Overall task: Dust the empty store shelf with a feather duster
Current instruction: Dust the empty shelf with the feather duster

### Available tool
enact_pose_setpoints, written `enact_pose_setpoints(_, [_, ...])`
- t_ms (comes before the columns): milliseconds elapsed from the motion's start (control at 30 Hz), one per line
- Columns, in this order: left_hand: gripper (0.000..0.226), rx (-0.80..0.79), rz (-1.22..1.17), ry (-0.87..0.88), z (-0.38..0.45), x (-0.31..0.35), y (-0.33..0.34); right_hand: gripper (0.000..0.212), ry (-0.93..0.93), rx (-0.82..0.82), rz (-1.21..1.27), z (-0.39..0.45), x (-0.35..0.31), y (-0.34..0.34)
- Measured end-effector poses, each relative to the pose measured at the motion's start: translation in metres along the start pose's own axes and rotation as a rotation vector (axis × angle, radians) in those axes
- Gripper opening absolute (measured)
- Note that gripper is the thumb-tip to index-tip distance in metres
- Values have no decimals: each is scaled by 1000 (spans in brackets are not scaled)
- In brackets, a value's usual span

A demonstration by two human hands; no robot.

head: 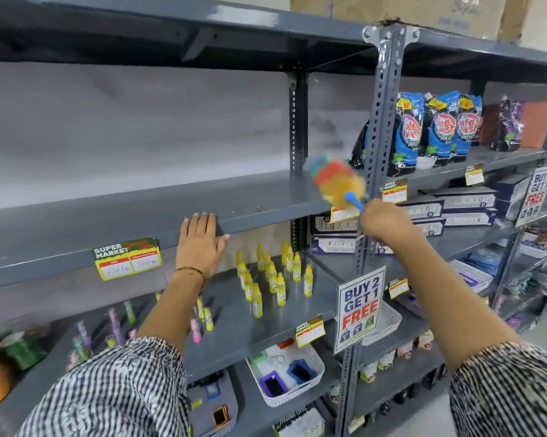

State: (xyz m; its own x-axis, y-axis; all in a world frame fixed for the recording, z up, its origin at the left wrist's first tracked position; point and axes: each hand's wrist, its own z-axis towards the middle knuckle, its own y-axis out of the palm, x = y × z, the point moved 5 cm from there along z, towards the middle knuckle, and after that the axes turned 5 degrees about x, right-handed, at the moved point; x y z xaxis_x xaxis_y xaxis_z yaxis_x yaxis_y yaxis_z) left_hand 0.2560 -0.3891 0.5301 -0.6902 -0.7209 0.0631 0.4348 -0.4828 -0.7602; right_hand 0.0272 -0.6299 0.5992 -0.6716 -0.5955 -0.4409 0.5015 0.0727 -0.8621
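The feather duster (335, 181) is a smear of orange, yellow and blue, too blurred to make out any strands, and its blue handle vanishes into the right hand (384, 223), so the grip end is hidden. That hand is seen from the back, fingers (374, 237) curled tight around the handle, arm stretched up and forward from a striped sleeve (512, 392) cut off by the bottom edge. The duster head sits over the right end of the empty shelf (139, 212), just beside the perforated upright post (377, 146); whether it touches the shelf I cannot tell. Left hand (201, 244) is flat and spread, palm forward, fingertips hooked over the shelf's front lip, holding nothing, a thin bracelet (191, 272) at the wrist. The price tag (127, 263) on the lip reads "SUPER MARKET", its handwritten figures illegible. Below, yellow bottles (272, 275) stand in loose rows; far left items blur out.
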Motion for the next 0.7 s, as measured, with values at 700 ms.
enact_pose_setpoints(700, [66, 113, 109, -318, -47, -100, -45, 34, -609, -319, -16, -149, -215, 45])
